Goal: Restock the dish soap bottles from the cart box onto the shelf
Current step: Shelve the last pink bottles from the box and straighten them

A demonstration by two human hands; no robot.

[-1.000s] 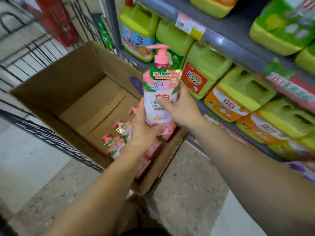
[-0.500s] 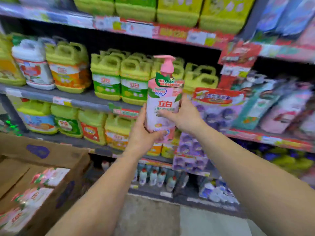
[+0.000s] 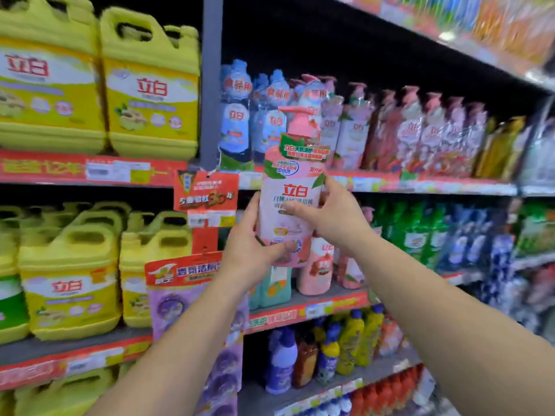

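Two hands (image 3: 288, 235) around glossy bottle (image 3: 292, 187)

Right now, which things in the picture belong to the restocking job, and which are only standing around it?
Belong to the job:
- pink pump bottle, upright, held in front of the shelves
- left hand and right hand, both gripping it
- row of similar pink bottles on the upper shelf

Only standing around:
- yellow jugs
- blue bottles
- green bottles
- red hanging tag
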